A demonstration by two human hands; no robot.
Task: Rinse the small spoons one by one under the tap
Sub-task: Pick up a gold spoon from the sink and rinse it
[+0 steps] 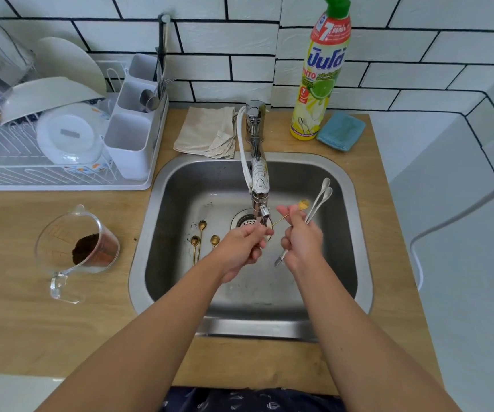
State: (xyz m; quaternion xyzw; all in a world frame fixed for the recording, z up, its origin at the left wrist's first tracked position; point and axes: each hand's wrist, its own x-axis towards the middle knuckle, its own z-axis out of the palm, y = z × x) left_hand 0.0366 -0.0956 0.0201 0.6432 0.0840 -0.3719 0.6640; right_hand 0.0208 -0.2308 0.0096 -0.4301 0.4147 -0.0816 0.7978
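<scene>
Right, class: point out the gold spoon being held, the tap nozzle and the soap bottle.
gold spoon (303, 204), head view, on its bowl, right of the fingers.
tap nozzle (264, 212), head view, on the metal tip above the drain.
soap bottle (318, 72), head view, on the label's middle.

A measuring jug (77, 251) of what looks like coffee grounds lies tipped on the wooden desk (16, 307), with a dish rack (46, 162), folded cloth (205, 132), detergent bottle (320, 75) and blue sponge (341, 130) behind.

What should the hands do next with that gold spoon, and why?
Probably let the right hand tuck the gold spoon beside its two silver spoons, freeing the left hand to fetch one of three gold spoons on the sink floor.
</scene>
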